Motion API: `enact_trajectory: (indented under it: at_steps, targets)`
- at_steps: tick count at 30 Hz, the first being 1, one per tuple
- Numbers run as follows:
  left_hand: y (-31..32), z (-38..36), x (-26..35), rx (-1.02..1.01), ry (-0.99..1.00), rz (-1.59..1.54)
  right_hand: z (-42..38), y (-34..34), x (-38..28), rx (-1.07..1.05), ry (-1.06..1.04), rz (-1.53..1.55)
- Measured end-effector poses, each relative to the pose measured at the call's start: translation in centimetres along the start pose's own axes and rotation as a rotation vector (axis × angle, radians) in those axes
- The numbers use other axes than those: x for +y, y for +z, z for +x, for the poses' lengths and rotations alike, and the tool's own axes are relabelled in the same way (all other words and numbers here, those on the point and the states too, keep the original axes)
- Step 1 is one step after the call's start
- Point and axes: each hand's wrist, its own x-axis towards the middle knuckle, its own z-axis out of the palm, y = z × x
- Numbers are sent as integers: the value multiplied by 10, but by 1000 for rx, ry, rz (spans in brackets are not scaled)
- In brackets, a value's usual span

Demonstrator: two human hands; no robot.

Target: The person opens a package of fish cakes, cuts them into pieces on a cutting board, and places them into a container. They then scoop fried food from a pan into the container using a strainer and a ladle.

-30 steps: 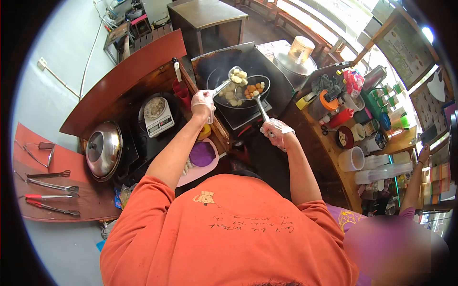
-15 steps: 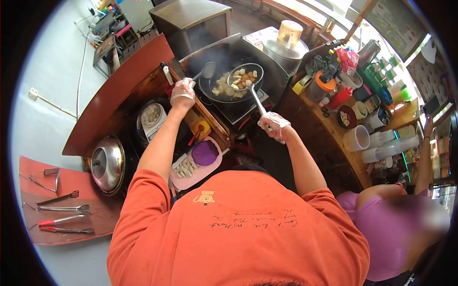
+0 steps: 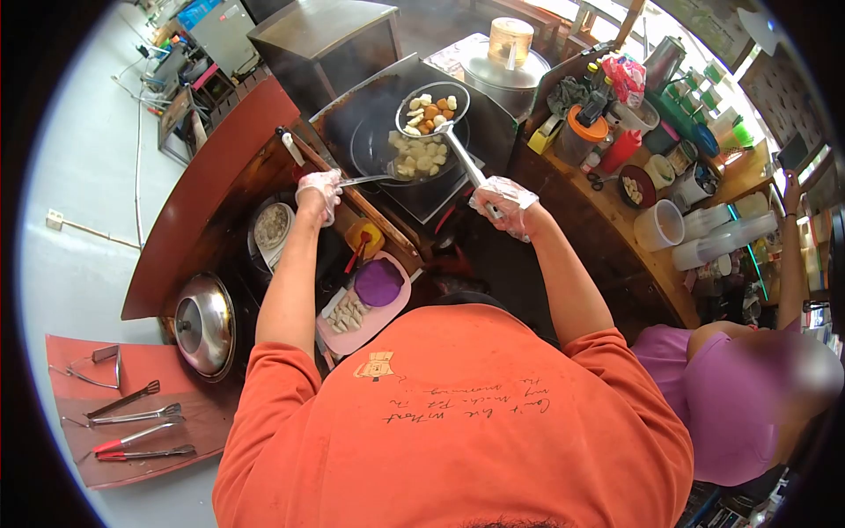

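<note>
My left hand [image 3: 319,192], in a clear plastic glove, is closed around the handle of a metal spatula [image 3: 365,180]. The spatula's head is down at the food in the dark wok [image 3: 363,148]. Pale chunks of food [image 3: 418,158] lie in the wok. My right hand [image 3: 506,208], also gloved, grips the long handle of a strainer [image 3: 464,158]. Its round basket is held over the far part of the wok and contains brown and whitish pieces [image 3: 431,113]. The wok rests on a stove [image 3: 431,204].
Left of me are a pink tray [image 3: 387,324] with a purple bowl [image 3: 378,282], a domed lid [image 3: 204,326] and several tongs [image 3: 141,414]. A large lidded pot [image 3: 506,70] stands behind the stove. On the right, a wooden counter [image 3: 607,216] carries bottles and tubs; a person in purple [image 3: 731,405] is beside it.
The spatula has come down from a raised position to the food at the wok's near side. The strainer has shifted left and farther back, uncovering more chunks. My view has shifted slightly.
</note>
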Motion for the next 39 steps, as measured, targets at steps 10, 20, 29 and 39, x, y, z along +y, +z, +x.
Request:
enact_trajectory:
  at_steps: [10, 20, 29, 39]
  targets:
    - [69, 25, -64, 9, -175, -391, -27, 1, -17, 35, 47, 100]
    - [118, 40, -71, 211, -217, -707, -24, -19, 17, -20, -102, -360]
    - [103, 53, -70, 210, -199, -777, -40, -3, 0, 60, 111, -178]
    - [66, 15, -45, 134, -104, -673, -16, -1, 6, 58, 63, -435]
